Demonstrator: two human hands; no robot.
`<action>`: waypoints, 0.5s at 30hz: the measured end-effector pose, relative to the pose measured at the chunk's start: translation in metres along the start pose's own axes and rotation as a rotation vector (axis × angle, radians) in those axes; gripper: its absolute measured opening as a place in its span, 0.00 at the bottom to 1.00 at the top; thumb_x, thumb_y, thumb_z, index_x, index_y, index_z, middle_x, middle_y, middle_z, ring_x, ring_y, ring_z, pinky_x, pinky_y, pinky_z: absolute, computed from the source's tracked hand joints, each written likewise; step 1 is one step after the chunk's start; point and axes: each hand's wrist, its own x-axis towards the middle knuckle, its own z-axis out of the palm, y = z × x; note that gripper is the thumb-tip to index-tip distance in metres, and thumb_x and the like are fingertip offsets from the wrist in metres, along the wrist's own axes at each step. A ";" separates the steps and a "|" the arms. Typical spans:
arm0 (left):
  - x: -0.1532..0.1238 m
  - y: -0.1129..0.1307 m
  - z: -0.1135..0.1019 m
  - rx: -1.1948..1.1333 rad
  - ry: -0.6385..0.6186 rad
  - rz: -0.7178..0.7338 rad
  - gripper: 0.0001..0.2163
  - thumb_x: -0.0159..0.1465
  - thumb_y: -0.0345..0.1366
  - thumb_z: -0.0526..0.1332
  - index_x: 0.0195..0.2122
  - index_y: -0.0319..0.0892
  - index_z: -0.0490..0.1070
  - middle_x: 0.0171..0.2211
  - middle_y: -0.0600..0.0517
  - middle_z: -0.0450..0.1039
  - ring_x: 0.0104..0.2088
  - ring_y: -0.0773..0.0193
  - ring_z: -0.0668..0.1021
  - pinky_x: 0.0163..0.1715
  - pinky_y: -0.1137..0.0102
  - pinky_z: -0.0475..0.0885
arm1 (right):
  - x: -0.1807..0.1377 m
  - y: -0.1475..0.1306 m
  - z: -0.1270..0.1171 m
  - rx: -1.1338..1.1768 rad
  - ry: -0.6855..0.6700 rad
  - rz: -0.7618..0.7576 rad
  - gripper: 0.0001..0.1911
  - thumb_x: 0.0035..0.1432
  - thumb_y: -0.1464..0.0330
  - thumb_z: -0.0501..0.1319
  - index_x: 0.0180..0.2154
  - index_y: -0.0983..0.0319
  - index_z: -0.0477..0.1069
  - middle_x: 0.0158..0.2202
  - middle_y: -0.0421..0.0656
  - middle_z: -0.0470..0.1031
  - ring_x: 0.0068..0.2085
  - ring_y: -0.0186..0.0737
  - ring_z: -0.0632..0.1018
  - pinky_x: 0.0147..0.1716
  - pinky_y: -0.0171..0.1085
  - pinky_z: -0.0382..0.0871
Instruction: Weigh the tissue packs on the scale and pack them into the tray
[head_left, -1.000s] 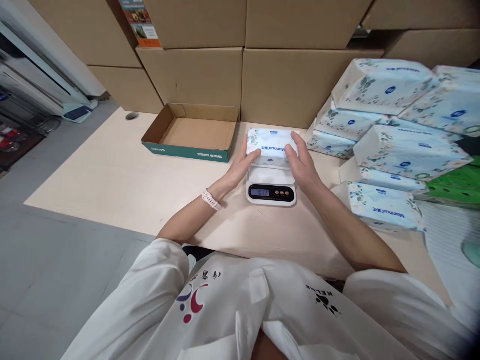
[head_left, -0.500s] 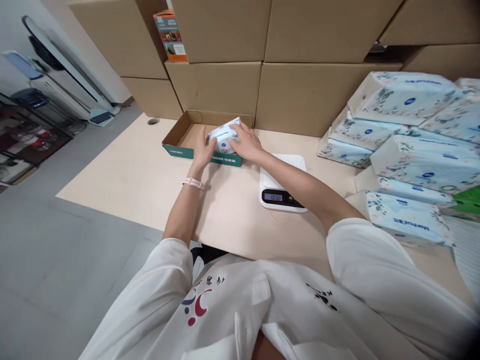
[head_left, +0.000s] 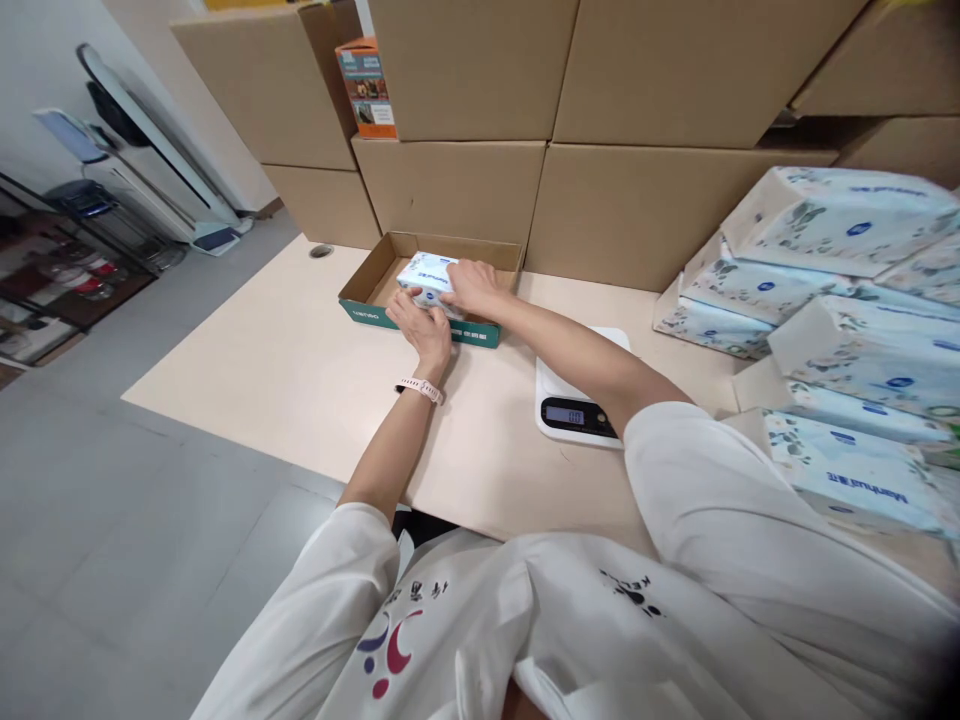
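A white and pale-blue tissue pack (head_left: 426, 268) is between my hands, inside the shallow cardboard box (head_left: 366, 316) with the green front. My left hand (head_left: 421, 328) grips the pack's near side, with its wrist over the box's front wall. My right hand (head_left: 477, 288) wraps round the right end of the same pack, so part of that end is hidden. Beneath my right forearm lies a white digital scale (head_left: 550, 388), its display reading 0.0.
Stacked tissue packs (head_left: 847, 290) crowd the right side of the table (head_left: 247, 350). Large cardboard cartons (head_left: 457, 190) form a wall behind the box. A small orange printed box (head_left: 367, 90) is wedged among them at upper left.
The tissue pack has moved lower and left in the box, becoming less tilted. My left hand has shifted to its near side. The scale's reading has gone from 1032 to 0.0.
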 end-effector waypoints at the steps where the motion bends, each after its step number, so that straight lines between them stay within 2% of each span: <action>1: -0.001 -0.001 0.000 0.004 -0.010 0.011 0.18 0.60 0.19 0.58 0.50 0.40 0.67 0.60 0.35 0.71 0.68 0.46 0.69 0.75 0.54 0.57 | 0.007 -0.003 0.001 0.013 0.003 -0.018 0.27 0.70 0.62 0.61 0.65 0.69 0.70 0.68 0.63 0.72 0.65 0.64 0.74 0.63 0.57 0.67; 5: -0.003 -0.004 0.003 -0.016 -0.026 0.053 0.20 0.58 0.19 0.57 0.51 0.40 0.67 0.64 0.34 0.69 0.72 0.48 0.66 0.76 0.55 0.55 | 0.033 -0.011 0.007 0.052 0.016 -0.027 0.27 0.70 0.66 0.59 0.68 0.66 0.66 0.72 0.58 0.66 0.65 0.57 0.73 0.64 0.54 0.67; 9: -0.003 -0.005 0.005 -0.029 -0.036 0.052 0.22 0.58 0.19 0.55 0.53 0.39 0.67 0.68 0.33 0.67 0.74 0.48 0.65 0.77 0.55 0.54 | 0.048 -0.025 0.011 0.190 0.028 0.115 0.25 0.73 0.67 0.54 0.68 0.68 0.63 0.74 0.58 0.63 0.65 0.53 0.74 0.65 0.52 0.69; 13: -0.003 -0.005 0.004 -0.043 -0.047 0.040 0.25 0.58 0.19 0.54 0.56 0.39 0.67 0.70 0.34 0.66 0.75 0.50 0.64 0.78 0.53 0.53 | 0.050 -0.029 0.010 0.274 -0.012 0.088 0.28 0.73 0.61 0.57 0.68 0.66 0.62 0.74 0.53 0.65 0.70 0.47 0.72 0.72 0.47 0.65; 15: -0.003 -0.007 0.004 -0.042 -0.045 0.051 0.25 0.58 0.19 0.54 0.57 0.38 0.67 0.70 0.34 0.66 0.75 0.50 0.64 0.79 0.54 0.53 | 0.037 -0.018 0.002 0.299 -0.016 0.037 0.32 0.72 0.59 0.59 0.71 0.65 0.60 0.77 0.52 0.62 0.74 0.48 0.67 0.75 0.48 0.61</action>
